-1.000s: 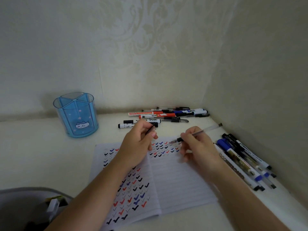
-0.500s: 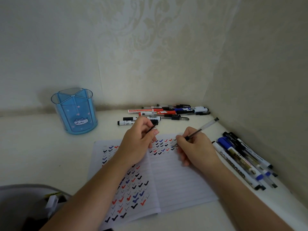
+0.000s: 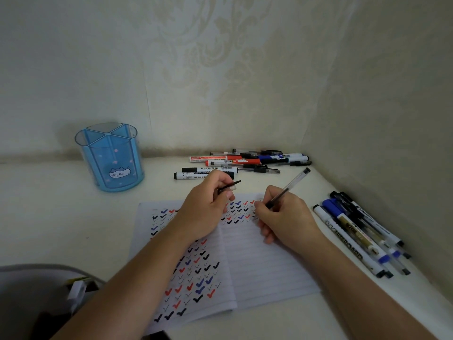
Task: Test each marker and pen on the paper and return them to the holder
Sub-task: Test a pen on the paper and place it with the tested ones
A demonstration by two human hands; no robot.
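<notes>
The right hand point(image 3: 286, 224) has lowered the clear pen point(image 3: 291, 185) it grasps to the paper point(image 3: 269, 266) beside the left hand point(image 3: 206, 212), which pinches the cap point(image 3: 229, 187); testing likely starts

We looked down on a pale tabletop point(image 3: 49, 217) tucked into a corner where 2 walls met: the rear wall point(image 3: 220, 69) wore cream wallpaper embossed with flowers, the side wall point(image 3: 392, 119) a plainer grain. At lower left, a grey case point(image 3: 29, 273) showed a white-and-yellow item point(image 3: 77, 289).
</notes>
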